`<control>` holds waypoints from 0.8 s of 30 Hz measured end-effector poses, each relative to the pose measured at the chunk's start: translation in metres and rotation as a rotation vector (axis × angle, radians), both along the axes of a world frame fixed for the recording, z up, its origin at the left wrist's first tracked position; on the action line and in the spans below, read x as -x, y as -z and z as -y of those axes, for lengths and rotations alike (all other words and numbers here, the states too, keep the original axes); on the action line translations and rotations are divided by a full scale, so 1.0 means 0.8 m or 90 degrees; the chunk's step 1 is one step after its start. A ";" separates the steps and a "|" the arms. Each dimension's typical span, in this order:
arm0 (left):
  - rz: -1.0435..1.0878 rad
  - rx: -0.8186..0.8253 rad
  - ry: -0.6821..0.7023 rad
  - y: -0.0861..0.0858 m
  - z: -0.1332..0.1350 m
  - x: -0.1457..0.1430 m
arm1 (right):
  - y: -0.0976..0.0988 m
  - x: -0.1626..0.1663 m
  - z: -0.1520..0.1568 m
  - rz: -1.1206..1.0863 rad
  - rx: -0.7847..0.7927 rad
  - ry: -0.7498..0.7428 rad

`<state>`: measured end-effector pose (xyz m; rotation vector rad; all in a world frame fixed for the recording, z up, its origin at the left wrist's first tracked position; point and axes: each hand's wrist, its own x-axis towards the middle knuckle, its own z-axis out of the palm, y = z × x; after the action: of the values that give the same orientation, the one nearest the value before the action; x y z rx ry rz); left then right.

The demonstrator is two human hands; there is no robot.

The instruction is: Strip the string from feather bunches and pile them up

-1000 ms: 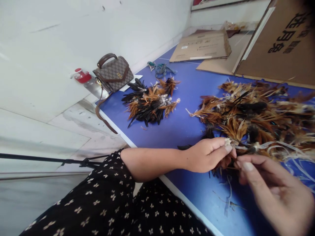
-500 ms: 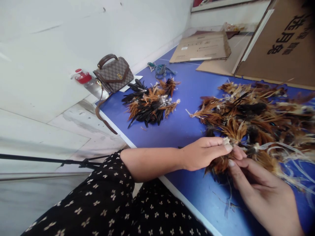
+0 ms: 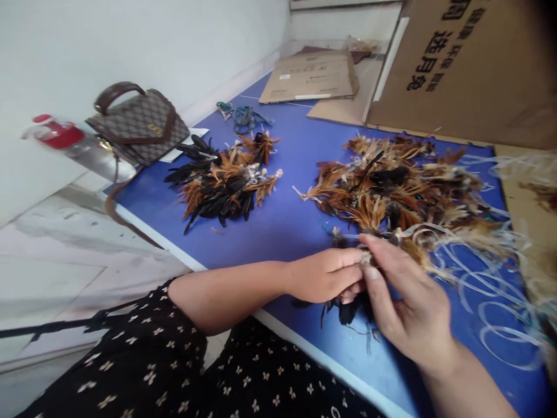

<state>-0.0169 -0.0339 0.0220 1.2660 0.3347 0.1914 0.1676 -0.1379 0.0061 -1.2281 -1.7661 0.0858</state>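
Observation:
My left hand [image 3: 326,275] is closed around a small feather bundle, whose pale quill end [image 3: 366,258] pokes out past the fingers. Dark feathers [image 3: 347,312] hang below that hand over the table's near side. My right hand [image 3: 411,305] meets it from the right, thumb and fingers bent about the pale end. Just beyond both hands lies a wide heap of brown, black and cream feather bundles [image 3: 369,212]. White plastic strips [image 3: 474,278] curl beside my right hand.
The blue table [image 3: 296,154] also holds a smaller feather pile [image 3: 226,180] at left and blue-green ties [image 3: 248,119]. A patterned handbag [image 3: 141,128] and red-capped bottle [image 3: 93,151] stand at the left edge. Flat cardboard [image 3: 311,75] and a cardboard box [image 3: 474,81] are behind.
My view has swung right. My right hand has risen from below the left hand to the bundle's pale end, and black feathers now hang where brown ones showed.

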 end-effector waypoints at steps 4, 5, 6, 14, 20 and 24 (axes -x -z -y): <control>-0.027 -0.007 0.003 -0.002 0.002 0.001 | 0.006 0.008 0.001 -0.003 0.034 -0.042; -0.026 0.006 0.004 -0.003 0.002 0.001 | 0.006 0.008 0.001 0.001 0.040 -0.043; -0.021 0.018 0.005 -0.004 0.002 0.001 | 0.004 0.008 0.002 0.009 0.043 -0.046; 0.127 0.129 -0.152 0.003 -0.008 -0.004 | -0.022 -0.080 0.011 0.234 0.050 0.254; 0.223 0.196 -0.272 -0.011 -0.021 -0.002 | 0.009 -0.154 0.020 0.494 0.276 0.325; 0.209 0.257 -0.286 -0.020 -0.023 0.002 | 0.017 -0.155 0.016 0.443 0.260 0.295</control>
<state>-0.0182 -0.0153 0.0382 0.7313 0.3494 0.6735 0.2920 -0.1506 -0.0075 -2.1263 -2.0365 -0.3003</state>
